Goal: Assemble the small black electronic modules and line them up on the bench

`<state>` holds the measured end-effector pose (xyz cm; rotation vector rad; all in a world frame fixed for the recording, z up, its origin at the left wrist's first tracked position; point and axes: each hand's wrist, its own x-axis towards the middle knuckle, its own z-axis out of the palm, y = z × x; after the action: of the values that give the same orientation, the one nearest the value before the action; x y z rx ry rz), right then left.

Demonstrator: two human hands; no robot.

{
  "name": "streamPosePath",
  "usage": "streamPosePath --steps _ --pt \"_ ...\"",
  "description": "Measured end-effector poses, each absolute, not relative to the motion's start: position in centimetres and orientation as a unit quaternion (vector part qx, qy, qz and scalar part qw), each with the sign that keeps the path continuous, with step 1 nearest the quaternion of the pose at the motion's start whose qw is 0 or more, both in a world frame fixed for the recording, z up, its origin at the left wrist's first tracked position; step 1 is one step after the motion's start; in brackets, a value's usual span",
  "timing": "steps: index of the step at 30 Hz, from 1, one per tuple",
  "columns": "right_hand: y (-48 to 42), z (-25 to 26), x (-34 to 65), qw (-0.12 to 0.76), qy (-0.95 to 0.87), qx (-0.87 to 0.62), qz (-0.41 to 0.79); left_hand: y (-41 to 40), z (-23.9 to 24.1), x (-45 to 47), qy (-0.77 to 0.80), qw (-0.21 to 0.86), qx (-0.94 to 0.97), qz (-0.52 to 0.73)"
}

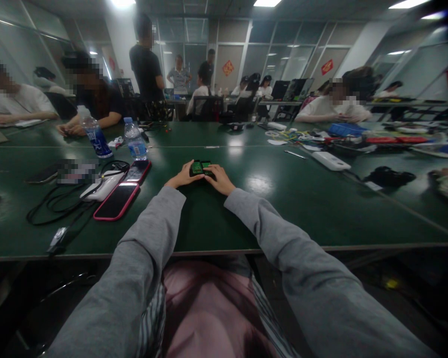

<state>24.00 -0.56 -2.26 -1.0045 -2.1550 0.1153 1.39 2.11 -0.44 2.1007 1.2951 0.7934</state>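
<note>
In the head view, a small black-edged piece with two green panels (196,168), which look like circuit boards, is between my hands above the green table (209,223). My left hand (183,177) grips its left side, fingers at the far edge and thumb along the near edge. My right hand (221,180) holds the right side, with its fingers lying over the right panel and its thumb near the front. These fingers hide part of that panel. Fine detail on the panels is too small to make out.
To the left lie a pink-edged phone (115,202), another phone (138,170), a white power bank (101,186), black cables and two bottles (135,139). On the right are a white device (330,161), a pen (294,154) and tangled wires. Several people sit or stand beyond.
</note>
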Motion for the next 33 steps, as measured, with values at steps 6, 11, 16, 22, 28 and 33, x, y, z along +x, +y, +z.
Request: streamPosePath --steps 6,11,16,22,28,33 --pt "-0.57 -2.16 23.98 0.370 -0.840 -0.394 0.052 2.38 -0.62 1.50 0.492 0.268 0.774 0.295" --pt "-0.75 -2.04 23.92 0.371 -0.837 -0.397 0.061 2.21 -0.47 1.48 0.496 0.276 0.768 0.295" --pt "-0.79 -2.06 23.91 0.377 -0.837 -0.392 0.066 1.86 -0.23 1.43 0.497 0.280 0.768 0.290" --pt "-1.02 -1.82 23.93 0.372 -0.836 -0.397 0.072 1.72 -0.09 1.57 0.513 0.280 0.762 0.278" --pt "-1.28 -1.56 23.76 0.379 -0.833 -0.396 0.076 2.15 -0.53 1.55 0.504 0.275 0.766 0.289" --pt "-1.14 -1.69 23.74 0.383 -0.831 -0.396 0.070 2.50 -0.93 1.53 0.495 0.273 0.768 0.301"
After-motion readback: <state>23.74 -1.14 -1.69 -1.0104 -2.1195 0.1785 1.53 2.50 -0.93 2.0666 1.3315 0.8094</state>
